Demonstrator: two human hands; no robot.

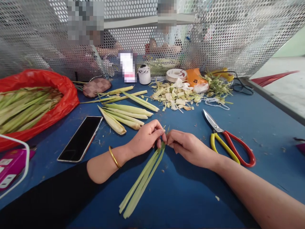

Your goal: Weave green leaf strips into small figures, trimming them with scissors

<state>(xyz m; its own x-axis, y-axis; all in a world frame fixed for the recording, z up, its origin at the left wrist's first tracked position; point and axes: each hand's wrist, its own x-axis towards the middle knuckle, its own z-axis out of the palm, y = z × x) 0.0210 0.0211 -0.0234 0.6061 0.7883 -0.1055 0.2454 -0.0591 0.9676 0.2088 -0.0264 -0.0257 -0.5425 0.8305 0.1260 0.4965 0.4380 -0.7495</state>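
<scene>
My left hand [150, 136] is closed in a pinch at the upper end of a few long green leaf strips [143, 184]. Their lower ends fan slightly toward me over the blue table [186, 203]. Close beside it, my right hand [184, 144] has its fingers pressed together at the same thin tips; what exactly lies between them is partly hidden. Pale green leaf bundles [128, 114] lie just beyond my left hand. Red-and-yellow-handled scissors [221, 136] rest to the right of my right hand, blades pointing away.
A red plastic bag [69, 92] of leaves stands at left, near a dark-screened phone [81, 138] and a purple device [11, 168]. Leaf scraps [176, 95], a thread cone [144, 74] and a tape roll [176, 75] sit before a perforated metal screen [228, 38]; people sit behind it.
</scene>
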